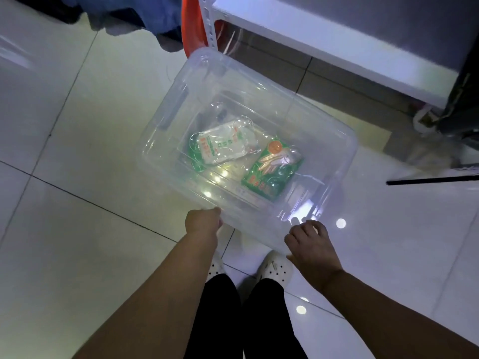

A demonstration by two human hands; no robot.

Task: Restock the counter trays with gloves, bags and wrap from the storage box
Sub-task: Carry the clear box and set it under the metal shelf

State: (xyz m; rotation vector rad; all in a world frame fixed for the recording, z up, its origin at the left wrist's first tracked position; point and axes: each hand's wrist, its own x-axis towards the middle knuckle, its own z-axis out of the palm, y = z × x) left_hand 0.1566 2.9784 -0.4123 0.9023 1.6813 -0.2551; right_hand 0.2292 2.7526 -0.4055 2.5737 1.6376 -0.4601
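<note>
A clear plastic storage box with its lid on sits over the white tiled floor in front of me. Through the lid I see a white and green packet and a green glove packet with an orange circle. My left hand grips the box's near left corner. My right hand holds the near right corner, fingers curled over the edge.
A white shelf unit stands at the upper right, with an orange object beside its leg. Dark fabric lies at the top left. My feet in white perforated shoes stand just below the box.
</note>
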